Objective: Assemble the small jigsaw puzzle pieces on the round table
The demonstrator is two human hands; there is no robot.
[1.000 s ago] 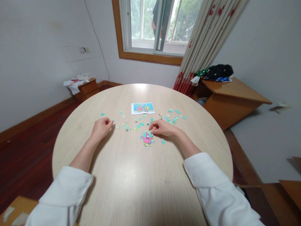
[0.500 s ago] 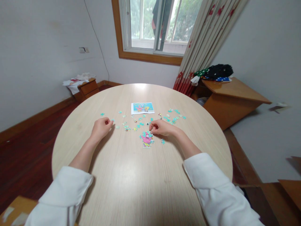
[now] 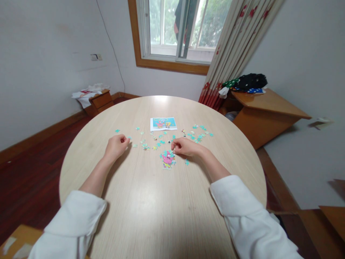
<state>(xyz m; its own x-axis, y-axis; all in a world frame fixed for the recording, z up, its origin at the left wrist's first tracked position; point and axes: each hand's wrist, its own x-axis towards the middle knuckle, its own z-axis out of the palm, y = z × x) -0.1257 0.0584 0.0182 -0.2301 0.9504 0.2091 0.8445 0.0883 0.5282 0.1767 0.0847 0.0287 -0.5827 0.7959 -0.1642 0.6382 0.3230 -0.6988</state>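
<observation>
My right hand (image 3: pixel 183 146) is closed in a pinch at the upper right edge of a partly joined jigsaw puzzle (image 3: pixel 167 160) that shows a pink cartoon starfish. A small pale puzzle piece (image 3: pixel 173 151) seems to be at its fingertips, mostly covered by them. Resting on the table to the left, my left hand (image 3: pixel 117 146) is curled into a loose fist, with nothing visible in it. A turquoise puzzle piece (image 3: pixel 129 138) lies just beside its knuckles. Loose yellow and turquoise pieces (image 3: pixel 154 148) are scattered between the hands.
Behind the pieces lies a printed reference picture (image 3: pixel 163 124). More turquoise pieces (image 3: pixel 199 136) spread to the right, past my right hand. All of this is on a round wooden table (image 3: pixel 151 208). A cabinet (image 3: pixel 266 108) with cloths on top stands by the right wall.
The lower part of the joined puzzle has swung slightly left under my right hand, which has barely moved. My left hand stays in place.
</observation>
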